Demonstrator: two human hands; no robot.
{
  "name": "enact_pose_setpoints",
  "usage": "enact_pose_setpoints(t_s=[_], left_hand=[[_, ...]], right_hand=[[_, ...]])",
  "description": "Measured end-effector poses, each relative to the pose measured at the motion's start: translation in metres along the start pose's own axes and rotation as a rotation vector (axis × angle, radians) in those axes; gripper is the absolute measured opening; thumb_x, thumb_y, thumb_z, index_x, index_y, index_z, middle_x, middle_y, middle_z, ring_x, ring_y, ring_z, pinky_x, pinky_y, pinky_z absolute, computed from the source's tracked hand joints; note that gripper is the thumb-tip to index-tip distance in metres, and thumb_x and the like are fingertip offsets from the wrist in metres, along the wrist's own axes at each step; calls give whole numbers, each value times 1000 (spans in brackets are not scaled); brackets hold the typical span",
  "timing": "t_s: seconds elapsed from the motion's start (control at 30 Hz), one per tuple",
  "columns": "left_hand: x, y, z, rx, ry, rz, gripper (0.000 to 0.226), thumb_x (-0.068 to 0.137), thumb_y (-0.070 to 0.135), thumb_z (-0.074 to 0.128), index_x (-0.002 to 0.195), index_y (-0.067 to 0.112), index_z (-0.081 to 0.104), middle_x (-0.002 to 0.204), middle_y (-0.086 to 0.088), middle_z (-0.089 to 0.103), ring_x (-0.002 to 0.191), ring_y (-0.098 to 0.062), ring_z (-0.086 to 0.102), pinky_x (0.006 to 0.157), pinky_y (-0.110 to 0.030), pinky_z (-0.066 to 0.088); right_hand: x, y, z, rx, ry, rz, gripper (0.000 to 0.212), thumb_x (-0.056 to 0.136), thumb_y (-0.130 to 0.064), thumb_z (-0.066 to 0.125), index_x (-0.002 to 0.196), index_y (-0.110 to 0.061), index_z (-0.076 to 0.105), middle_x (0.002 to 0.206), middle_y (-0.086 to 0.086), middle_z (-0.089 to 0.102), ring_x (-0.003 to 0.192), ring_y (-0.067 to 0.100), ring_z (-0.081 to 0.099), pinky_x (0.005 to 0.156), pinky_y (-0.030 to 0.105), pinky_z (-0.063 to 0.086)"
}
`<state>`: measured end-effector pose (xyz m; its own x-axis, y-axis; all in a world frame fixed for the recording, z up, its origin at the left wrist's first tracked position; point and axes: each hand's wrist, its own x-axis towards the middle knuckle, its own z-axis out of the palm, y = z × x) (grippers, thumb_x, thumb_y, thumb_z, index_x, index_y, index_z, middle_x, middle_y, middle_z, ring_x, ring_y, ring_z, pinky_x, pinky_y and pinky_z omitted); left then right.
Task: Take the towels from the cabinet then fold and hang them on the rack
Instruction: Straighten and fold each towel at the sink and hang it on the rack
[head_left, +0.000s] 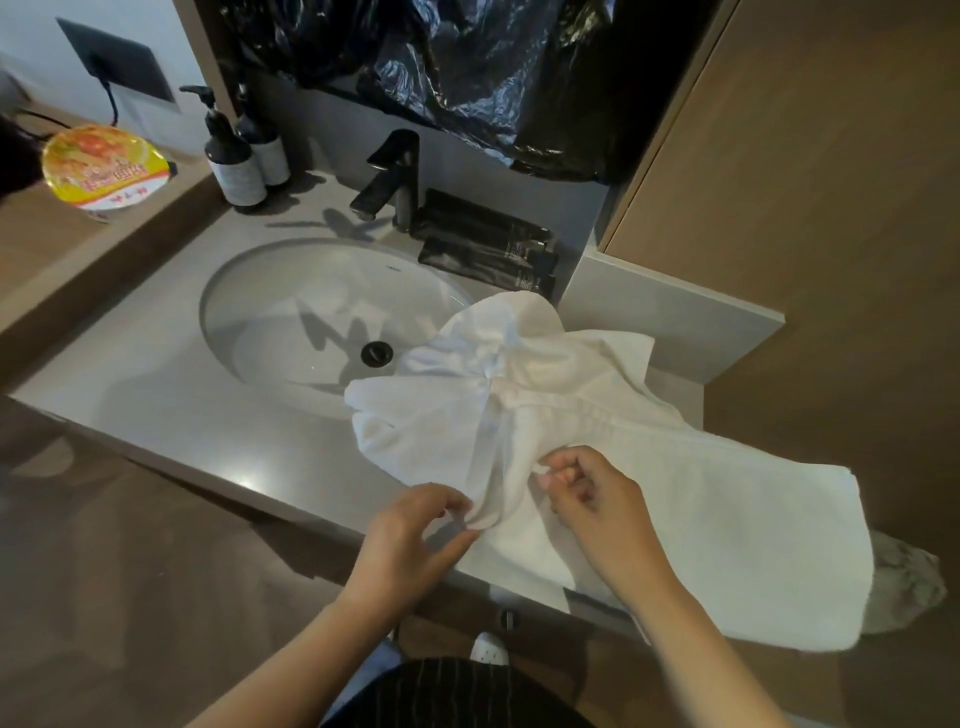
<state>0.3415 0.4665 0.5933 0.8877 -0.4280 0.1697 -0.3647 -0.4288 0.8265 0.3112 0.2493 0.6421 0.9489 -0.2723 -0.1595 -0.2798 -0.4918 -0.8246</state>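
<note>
Blocker: crumpled white cloth towel (649, 467) across the right half of the grey stone countertop (171, 395).
9 o'clock of it: bare counter, free passage.
10 o'clock: sunken oval white basin (322, 312).
11 o'clock: black metal tap (395, 182), dark pump bottles (236, 166).

Two hands (415, 530) (592, 499), two pump bottles (234, 161) (269, 150), one faucet (395, 176), one sink (270, 291), one noodle cup (104, 166); towel (675, 493) count unclear.

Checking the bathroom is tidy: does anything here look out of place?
Yes: black plastic sheeting hangs above the faucet, an instant noodle cup sits on the wooden ledge, and the crumpled white towel droops over the sink rim.
</note>
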Motion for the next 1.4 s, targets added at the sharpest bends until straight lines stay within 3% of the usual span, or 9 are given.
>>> enact_pose_setpoints(t_s=[0.2,0.33,0.5,0.63,0.77,0.87,1.03,1.17,1.4], left_hand=[[4,-2,-7,-182,-13,-120,23,76,31,79,92,18,69,97,8,63,88,-11,66,80,-23,57],[1,-6,-9,-59,-2,-97,12,79,25,79,83,18,70,85,12,63,78,-8,63,71,-27,57],[1,-6,-5,-37,0,-82,4,83,15,74,86,17,74,83,13,66,77,-5,64,71,-27,58],[6,-3,-10,-239,12,-277,8,87,14,69,86,20,74,81,8,72,80,-10,69,77,-26,58],[17,0,-22,-500,-91,-430,8,89,6,65,84,10,71,82,-4,74,79,-17,71,81,-32,58],[18,-4,-25,-317,-141,-396,5,90,12,66,89,17,67,82,0,70,76,-8,67,75,-26,55],[-4,-8,-19,-54,-119,-133,22,80,42,70,94,31,57,89,13,59,79,-8,60,69,-21,54],[-14,-12,-8,-78,33,-170,33,74,30,82,90,29,53,82,12,62,77,-9,63,67,-21,54],[-17,-13,10,-21,64,-164,15,78,26,79,86,24,66,83,16,62,79,-3,61,71,-27,57]], right_hand=[[-2,-1,-4,27,5,15,6,89,-38,65,94,-40,62,85,-16,64,79,6,62,71,16,51],[-4,-1,-2,34,-7,23,6,89,-36,65,94,-39,62,84,-11,65,79,6,62,72,17,52],[-4,2,0,-16,-30,34,8,91,-35,62,99,-38,60,89,-13,64,85,-4,57,70,4,43],[-4,9,1,-41,-28,66,9,92,-35,61,101,-35,59,92,-14,63,86,-8,56,70,0,41],[-5,15,0,-39,0,97,13,91,-37,64,103,-34,60,93,-14,64,86,-7,57,69,1,43],[-5,15,2,-54,-10,105,14,90,-38,64,103,-35,60,94,-16,63,87,-9,56,68,0,42],[-4,14,6,-86,-27,100,15,91,-39,64,104,-36,59,96,-18,61,88,-9,54,68,-1,41],[0,8,7,-85,-13,30,14,91,-35,63,104,-35,60,99,-16,62,90,-7,55,74,3,42],[31,-18,3,-220,53,-150,19,94,-31,61,112,-28,59,113,-13,53,94,-1,55,81,9,44]])
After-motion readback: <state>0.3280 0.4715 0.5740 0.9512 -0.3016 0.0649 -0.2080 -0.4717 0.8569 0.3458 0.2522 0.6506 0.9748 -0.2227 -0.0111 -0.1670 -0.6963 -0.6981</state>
